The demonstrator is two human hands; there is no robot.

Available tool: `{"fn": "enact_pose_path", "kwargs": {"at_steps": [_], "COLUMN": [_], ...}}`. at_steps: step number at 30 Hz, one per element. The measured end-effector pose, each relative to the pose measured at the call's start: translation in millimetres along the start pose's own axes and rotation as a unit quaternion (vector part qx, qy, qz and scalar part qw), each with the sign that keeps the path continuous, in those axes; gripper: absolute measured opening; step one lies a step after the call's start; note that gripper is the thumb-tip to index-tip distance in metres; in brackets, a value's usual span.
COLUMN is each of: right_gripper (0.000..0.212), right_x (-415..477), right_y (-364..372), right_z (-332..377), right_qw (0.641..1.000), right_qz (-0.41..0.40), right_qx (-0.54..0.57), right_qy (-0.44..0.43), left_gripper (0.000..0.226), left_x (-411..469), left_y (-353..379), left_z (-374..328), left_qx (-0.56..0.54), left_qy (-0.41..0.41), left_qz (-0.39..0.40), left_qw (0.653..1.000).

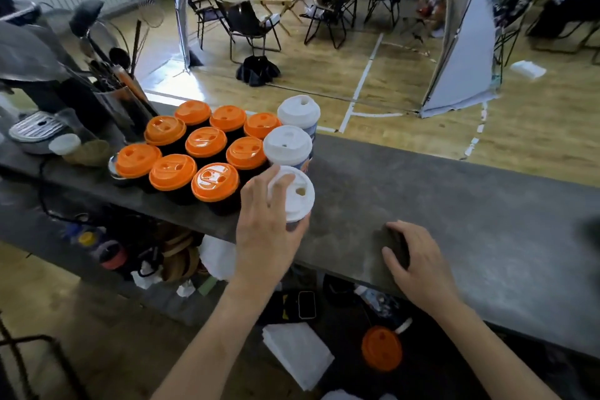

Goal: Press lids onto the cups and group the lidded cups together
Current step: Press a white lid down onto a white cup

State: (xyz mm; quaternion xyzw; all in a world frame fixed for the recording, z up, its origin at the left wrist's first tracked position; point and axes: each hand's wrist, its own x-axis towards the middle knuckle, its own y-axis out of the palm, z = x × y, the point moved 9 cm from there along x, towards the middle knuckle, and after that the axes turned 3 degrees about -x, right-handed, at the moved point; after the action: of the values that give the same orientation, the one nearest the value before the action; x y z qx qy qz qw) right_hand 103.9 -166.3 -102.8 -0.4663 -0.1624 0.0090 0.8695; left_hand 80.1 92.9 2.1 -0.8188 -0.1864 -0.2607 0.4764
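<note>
Head view shows the left grip clamped round the white-lidded cup at the near edge of the desk, just beside the orange-lidded cups, the right grip lying slack and empty; a sideways shove could tip the cup off.

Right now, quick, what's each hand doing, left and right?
Left hand: holding the nearest white-lidded cup, fingers curled around its lid.
Right hand: open, holding nothing, resting on the counter.
</note>
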Motion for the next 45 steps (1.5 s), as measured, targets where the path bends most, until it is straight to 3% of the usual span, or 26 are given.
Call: {"fn": "enact_pose_path", "kwargs": {"at_steps": [3,7,11,13,15,19,23,32,39,45], "right_gripper": [0.060,0.088,0.063,0.062,0.064,0.065,0.064,0.071,0.077,0.081], "right_x": [-1.9,-4.7,-0.5,-1.7,-4.4,-4.1,-3.7,-5.1,-3.9,-1.0], "right_y": [0.5,-2.0,-18.6,-20.7,-17.0,-11.4,-8.4,-8.1,-15.7,-67.1], "right_z": [2.1,-1.1,0.2,-10.2,-24.7,-34.7,-38.1,-37.9,-40.7,-78.5], "right_qw": [0.999,0.986,0.963,0.952,0.936,0.935,0.934,0.930,0.934,0.944], "right_qz": [0.025,0.034,-0.027,-0.054,-0.067,-0.067,-0.065,-0.060,-0.059,-0.118], "right_qx": [0.026,0.162,0.268,0.298,0.333,0.325,0.326,0.335,0.323,0.270], "right_qy": [-0.003,0.019,0.004,0.039,0.092,0.126,0.133,0.142,0.140,0.151], "left_gripper": [0.067,0.059,0.062,0.063,0.060,0.064,0.088,0.066,0.068,0.068], "left_x": [-2.9,-3.4,-6.2,-1.8,17.9,81.6,101.4,81.6,50.0,43.8], "left_y": [20.7,52.2,81.5,85.9,71.1,23.4,46.3,53.6,80.1,107.4], "left_z": [-36.6,-86.8,-136.7,-143.3,-129.6,-48.7,28.0,23.5,-53.2,-101.9], "left_qx": [-0.032,-0.194,-0.237,-0.230,-0.201,-0.020,0.093,-0.027,-0.097,-0.143], "left_qy": [0.051,0.039,0.081,0.095,0.090,0.011,-0.077,-0.074,0.037,0.044], "left_qz": [0.041,0.089,0.152,0.187,0.154,-0.030,0.065,0.052,0.100,0.097], "left_qw": [0.997,0.976,0.956,0.950,0.963,0.999,0.991,0.996,0.990,0.984]}}
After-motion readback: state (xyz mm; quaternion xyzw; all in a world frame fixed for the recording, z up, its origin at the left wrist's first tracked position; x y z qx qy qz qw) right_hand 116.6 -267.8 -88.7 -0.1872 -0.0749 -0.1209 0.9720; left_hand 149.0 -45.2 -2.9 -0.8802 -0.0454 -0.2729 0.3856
